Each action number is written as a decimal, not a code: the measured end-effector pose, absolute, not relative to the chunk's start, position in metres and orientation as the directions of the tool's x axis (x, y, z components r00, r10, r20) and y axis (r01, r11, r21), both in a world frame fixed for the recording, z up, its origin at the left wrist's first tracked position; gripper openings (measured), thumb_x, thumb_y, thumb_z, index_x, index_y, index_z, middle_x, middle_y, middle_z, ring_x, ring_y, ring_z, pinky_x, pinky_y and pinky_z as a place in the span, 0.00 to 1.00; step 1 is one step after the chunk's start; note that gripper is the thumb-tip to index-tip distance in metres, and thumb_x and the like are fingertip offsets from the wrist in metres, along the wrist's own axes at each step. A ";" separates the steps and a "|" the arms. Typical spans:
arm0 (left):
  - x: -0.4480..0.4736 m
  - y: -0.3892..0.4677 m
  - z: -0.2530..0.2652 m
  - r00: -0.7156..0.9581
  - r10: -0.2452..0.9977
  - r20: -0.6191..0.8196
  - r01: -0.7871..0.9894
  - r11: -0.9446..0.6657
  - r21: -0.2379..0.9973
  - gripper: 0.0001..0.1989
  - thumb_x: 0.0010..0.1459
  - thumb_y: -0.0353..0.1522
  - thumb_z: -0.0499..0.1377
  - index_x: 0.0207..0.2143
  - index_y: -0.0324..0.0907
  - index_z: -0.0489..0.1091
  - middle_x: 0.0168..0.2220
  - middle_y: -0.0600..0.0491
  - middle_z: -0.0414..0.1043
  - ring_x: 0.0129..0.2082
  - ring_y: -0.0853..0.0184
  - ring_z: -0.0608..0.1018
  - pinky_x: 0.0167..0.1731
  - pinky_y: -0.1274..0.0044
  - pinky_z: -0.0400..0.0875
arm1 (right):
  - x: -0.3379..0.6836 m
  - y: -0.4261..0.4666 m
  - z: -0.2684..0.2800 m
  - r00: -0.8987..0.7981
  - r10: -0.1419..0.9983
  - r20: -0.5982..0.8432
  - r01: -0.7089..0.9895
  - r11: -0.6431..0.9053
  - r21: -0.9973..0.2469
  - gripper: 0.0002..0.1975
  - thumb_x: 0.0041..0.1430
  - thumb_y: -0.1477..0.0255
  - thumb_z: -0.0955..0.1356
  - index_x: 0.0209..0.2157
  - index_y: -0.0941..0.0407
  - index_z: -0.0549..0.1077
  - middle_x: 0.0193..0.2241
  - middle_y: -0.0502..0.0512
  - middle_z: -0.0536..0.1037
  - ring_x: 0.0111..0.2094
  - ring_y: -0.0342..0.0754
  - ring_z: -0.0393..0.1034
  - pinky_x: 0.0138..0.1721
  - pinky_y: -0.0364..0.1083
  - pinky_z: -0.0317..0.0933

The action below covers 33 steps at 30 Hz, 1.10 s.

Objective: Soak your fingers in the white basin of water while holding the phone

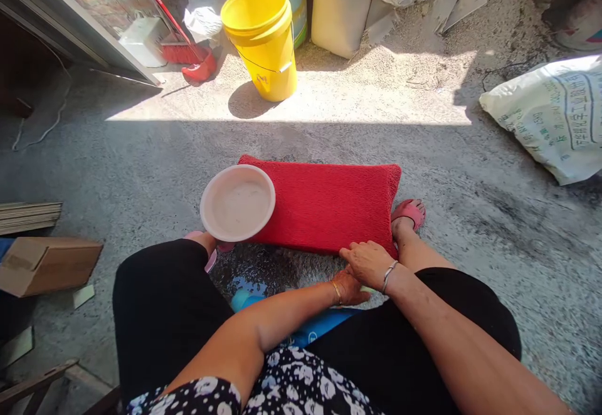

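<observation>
My left hand (352, 288) reaches across to the right, close above my lap. Its fingers are curled, partly hidden beneath my right hand (369, 261), which bends over it with closed fingers. A small pale green edge (367, 289) shows beside my left fingers; its kind cannot be made out. Just ahead of both hands lies a red cloth-covered slab (329, 205), shaped like a low block. A pale pink basin (242, 205) with cloudy contents rests on its left end. Below my left forearm is a blue item (324, 324) with a lighter rounded end, mostly covered.
A yellow bucket (263, 45) stands in sunlight ahead, beside a red broom (181, 51). Filled sacks (341, 7) line the back. A white printed sack (555, 114) lies at right, a cardboard box (51, 264) at left. Wet floor (263, 271) shows between my feet.
</observation>
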<state>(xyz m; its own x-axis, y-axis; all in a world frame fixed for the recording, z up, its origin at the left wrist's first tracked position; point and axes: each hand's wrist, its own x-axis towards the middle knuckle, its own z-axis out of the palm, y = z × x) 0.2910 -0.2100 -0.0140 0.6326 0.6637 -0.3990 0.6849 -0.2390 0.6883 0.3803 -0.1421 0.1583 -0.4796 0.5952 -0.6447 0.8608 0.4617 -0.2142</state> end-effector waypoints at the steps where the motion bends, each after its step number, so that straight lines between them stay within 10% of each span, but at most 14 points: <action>1: 0.288 -0.211 -0.013 0.659 0.646 -0.386 0.662 -0.254 0.705 0.26 0.51 0.39 0.62 0.53 0.49 0.69 0.51 0.50 0.71 0.51 0.59 0.71 0.49 0.70 0.67 | 0.380 -0.143 0.158 -0.486 0.598 -0.637 0.858 0.464 -0.219 0.15 0.65 0.74 0.59 0.48 0.58 0.73 0.43 0.65 0.77 0.46 0.56 0.73 0.44 0.51 0.62; 4: 0.253 -0.174 -0.006 0.547 0.749 -0.374 0.713 -0.184 0.677 0.27 0.53 0.39 0.60 0.57 0.45 0.66 0.50 0.46 0.70 0.48 0.59 0.72 0.48 0.69 0.68 | 0.381 -0.145 0.159 -0.506 0.597 -0.623 0.849 0.472 -0.237 0.15 0.64 0.72 0.60 0.48 0.59 0.73 0.43 0.66 0.77 0.46 0.56 0.73 0.44 0.52 0.62; 7: 0.207 -0.108 0.003 -0.010 0.941 -0.338 0.862 0.179 0.475 0.29 0.57 0.39 0.57 0.60 0.42 0.61 0.48 0.42 0.69 0.48 0.58 0.73 0.48 0.68 0.68 | 0.382 -0.145 0.161 -0.509 0.595 -0.622 0.849 0.468 -0.247 0.14 0.64 0.70 0.63 0.47 0.58 0.73 0.42 0.65 0.77 0.45 0.57 0.73 0.43 0.52 0.62; 10: 0.192 -0.071 0.005 -0.377 0.875 -0.305 0.821 0.468 0.328 0.31 0.58 0.39 0.56 0.63 0.39 0.57 0.47 0.40 0.68 0.46 0.55 0.74 0.46 0.65 0.69 | 0.383 -0.144 0.162 -0.494 0.603 -0.626 0.859 0.453 -0.241 0.13 0.63 0.70 0.63 0.47 0.58 0.73 0.41 0.64 0.78 0.45 0.56 0.73 0.43 0.50 0.62; 12: 0.206 -0.078 0.002 -0.318 0.892 -0.322 0.852 0.417 0.316 0.31 0.58 0.39 0.55 0.63 0.38 0.57 0.49 0.38 0.66 0.48 0.52 0.72 0.46 0.64 0.68 | 0.382 -0.144 0.162 -0.495 0.609 -0.620 0.858 0.455 -0.238 0.14 0.64 0.70 0.63 0.47 0.58 0.73 0.41 0.64 0.78 0.45 0.55 0.74 0.43 0.50 0.62; 16: 0.266 -0.147 -0.006 0.312 0.865 -0.392 0.854 -0.074 0.516 0.25 0.55 0.37 0.57 0.56 0.45 0.67 0.47 0.42 0.70 0.47 0.55 0.71 0.43 0.66 0.68 | 0.379 -0.145 0.158 -0.493 0.602 -0.628 0.858 0.456 -0.236 0.14 0.64 0.71 0.61 0.47 0.58 0.73 0.42 0.65 0.77 0.46 0.56 0.73 0.43 0.50 0.62; 22: 0.278 -0.167 -0.005 0.503 0.794 -0.341 0.745 -0.199 0.637 0.23 0.53 0.39 0.59 0.53 0.51 0.70 0.42 0.50 0.73 0.45 0.59 0.72 0.43 0.69 0.68 | 0.378 -0.149 0.154 -0.504 0.590 -0.631 0.850 0.469 -0.239 0.13 0.63 0.72 0.62 0.45 0.58 0.73 0.42 0.64 0.77 0.46 0.55 0.73 0.44 0.51 0.61; 24: 0.250 -0.127 -0.002 0.446 0.839 -0.313 0.765 -0.175 0.620 0.27 0.54 0.41 0.59 0.57 0.51 0.66 0.47 0.48 0.70 0.47 0.58 0.72 0.46 0.69 0.68 | 0.379 -0.149 0.156 -0.515 0.594 -0.618 0.843 0.480 -0.241 0.13 0.63 0.71 0.62 0.46 0.58 0.73 0.41 0.64 0.77 0.45 0.56 0.73 0.44 0.51 0.61; 29: 0.190 -0.033 0.007 -0.379 0.886 -0.268 0.793 0.460 0.398 0.29 0.60 0.40 0.54 0.62 0.42 0.58 0.48 0.41 0.68 0.46 0.57 0.74 0.47 0.68 0.68 | 0.379 -0.147 0.159 -0.527 0.588 -0.613 0.837 0.485 -0.254 0.13 0.64 0.71 0.61 0.45 0.57 0.74 0.40 0.64 0.77 0.44 0.56 0.73 0.43 0.51 0.61; 33: 0.206 -0.050 -0.001 -0.358 0.872 -0.334 0.820 0.465 0.334 0.32 0.60 0.41 0.53 0.64 0.39 0.55 0.50 0.38 0.66 0.49 0.54 0.73 0.48 0.66 0.67 | 0.377 -0.145 0.158 -0.518 0.577 -0.632 0.842 0.477 -0.254 0.13 0.64 0.71 0.62 0.46 0.57 0.74 0.41 0.64 0.77 0.44 0.56 0.73 0.43 0.51 0.61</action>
